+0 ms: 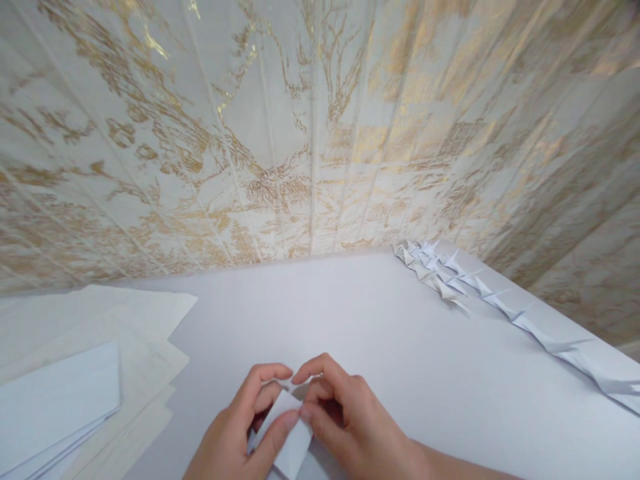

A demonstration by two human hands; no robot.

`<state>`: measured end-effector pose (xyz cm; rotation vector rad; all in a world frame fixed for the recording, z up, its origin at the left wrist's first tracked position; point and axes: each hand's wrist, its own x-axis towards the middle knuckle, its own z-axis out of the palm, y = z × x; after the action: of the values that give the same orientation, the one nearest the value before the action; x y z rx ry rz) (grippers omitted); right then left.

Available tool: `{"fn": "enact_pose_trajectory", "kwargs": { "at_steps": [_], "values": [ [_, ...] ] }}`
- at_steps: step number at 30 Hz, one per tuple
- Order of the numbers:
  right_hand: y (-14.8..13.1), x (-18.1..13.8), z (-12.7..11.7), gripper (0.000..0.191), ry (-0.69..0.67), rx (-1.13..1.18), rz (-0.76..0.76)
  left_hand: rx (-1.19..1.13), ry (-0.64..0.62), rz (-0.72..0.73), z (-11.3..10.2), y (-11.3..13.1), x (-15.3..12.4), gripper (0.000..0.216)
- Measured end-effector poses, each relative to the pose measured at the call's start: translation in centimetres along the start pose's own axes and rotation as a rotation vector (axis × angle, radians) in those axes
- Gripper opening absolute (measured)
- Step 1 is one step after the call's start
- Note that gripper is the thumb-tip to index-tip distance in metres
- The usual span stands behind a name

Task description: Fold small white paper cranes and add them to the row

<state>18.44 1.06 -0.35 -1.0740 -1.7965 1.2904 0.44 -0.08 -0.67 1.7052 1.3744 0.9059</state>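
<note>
A small folded piece of white paper [287, 433] sits between both hands at the bottom middle of the head view, just above the white table [350, 320]. My left hand [240, 430] pinches its left side with thumb and curled fingers. My right hand [345, 417] pinches the top right edge, thumb meeting the left thumb on the paper. The lower part of the paper is cut off by the frame edge.
A row of several finished folded white paper figures [450, 277] runs along the wall from back middle to the right edge. Stacked white and cream sheets [75, 380] lie at the left. A gold-patterned wall [310, 133] closes off the back.
</note>
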Motion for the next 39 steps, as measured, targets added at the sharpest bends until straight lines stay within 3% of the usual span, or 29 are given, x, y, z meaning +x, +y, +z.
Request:
{"fn": "enact_pose_trajectory", "kwargs": {
  "at_steps": [5,8,10,17,22,26,30,32,35,39],
  "values": [
    [-0.3,0.1,0.0,0.035,-0.007,-0.293,-0.105,0.105,-0.038,0.135,-0.3,-0.4,0.1,0.030],
    [-0.2,0.2,0.1,0.037,-0.001,-0.458,-0.174,0.246,-0.020,0.307,-0.4,-1.2,0.2,0.037],
    [0.0,0.2,0.1,0.037,-0.006,-0.536,-0.175,0.350,0.059,0.389,-0.2,-1.9,0.2,0.036],
    [0.2,0.3,0.0,0.006,-0.044,-0.718,-0.264,0.468,-0.001,0.481,-0.2,-2.2,-1.1,0.027],
    [-0.3,0.0,0.5,0.015,0.032,-0.727,-0.183,0.678,-0.064,0.598,-1.0,-1.2,-2.4,0.035],
    [-1.0,-0.8,1.1,0.019,0.042,-0.738,-0.150,0.912,-0.176,0.554,-1.2,0.0,-3.4,0.049],
    [-1.2,-2.3,1.2,0.041,0.050,-0.721,-0.151,0.937,-0.211,0.506,-1.4,1.0,-4.4,0.052],
    [-0.9,-3.1,0.5,0.046,0.012,-0.634,-0.198,0.925,-0.217,0.497,-1.6,1.2,-4.9,0.059],
    [-0.4,-3.6,-1.4,0.039,-0.087,-0.536,-0.305,0.891,-0.227,0.489,-1.8,1.2,-5.5,0.066],
    [-0.2,-3.4,-3.3,0.046,-0.154,-0.523,-0.367,0.838,-0.241,0.489,-1.9,1.0,-6.0,0.062]
  ]
}}
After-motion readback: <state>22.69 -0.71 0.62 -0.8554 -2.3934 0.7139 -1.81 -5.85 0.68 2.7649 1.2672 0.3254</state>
